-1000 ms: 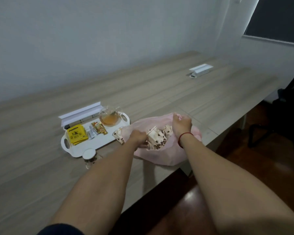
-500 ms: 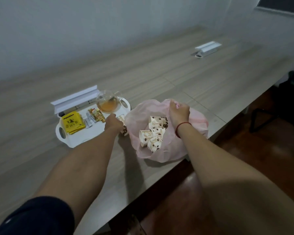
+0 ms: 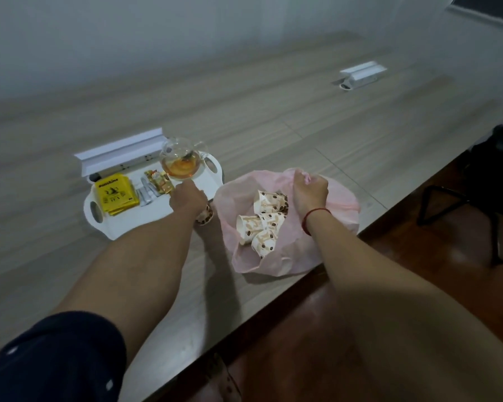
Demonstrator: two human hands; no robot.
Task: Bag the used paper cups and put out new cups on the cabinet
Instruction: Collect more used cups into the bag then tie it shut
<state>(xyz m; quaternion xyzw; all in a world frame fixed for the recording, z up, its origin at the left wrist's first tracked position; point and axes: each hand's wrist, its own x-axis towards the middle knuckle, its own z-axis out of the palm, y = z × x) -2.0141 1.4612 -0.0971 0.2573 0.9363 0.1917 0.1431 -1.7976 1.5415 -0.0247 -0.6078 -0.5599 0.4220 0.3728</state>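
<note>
Head view: our right grip (image 3: 310, 192) pinches the pink plastic bag (image 3: 343, 207) open for the bean-printed paper cup (image 3: 205, 219) our left grip (image 3: 188, 198) clasps at nine o'clock.

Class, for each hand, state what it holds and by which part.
Right hand grips the bag by its far rim. Left hand covers the top of a cup; fingers hidden, so the grip cannot be told.
</note>
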